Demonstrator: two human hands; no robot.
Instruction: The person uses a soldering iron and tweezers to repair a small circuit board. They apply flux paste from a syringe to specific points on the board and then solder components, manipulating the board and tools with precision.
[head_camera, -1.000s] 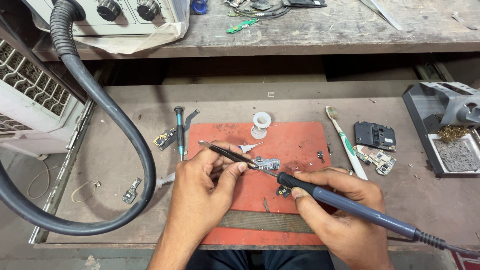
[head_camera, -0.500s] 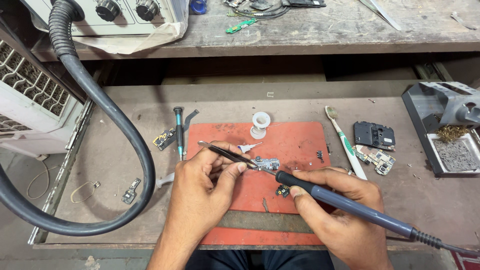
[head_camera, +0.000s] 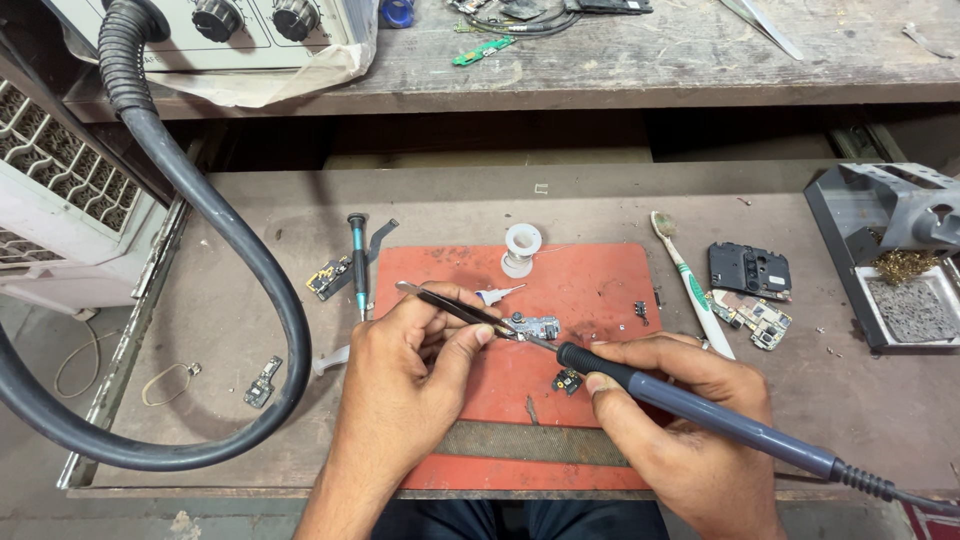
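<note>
Between left hand and right hand, on the mat: small circuit board, touched by tweezers from the left and soldering iron from the right. Beyond the board: solder spool. Left of left hand: screwdriver, thick hose curving across the table. Right of right hand: toothbrush, phone parts, iron stand at the far edge

No package, label, sign or screen shows on this workbench.
</note>
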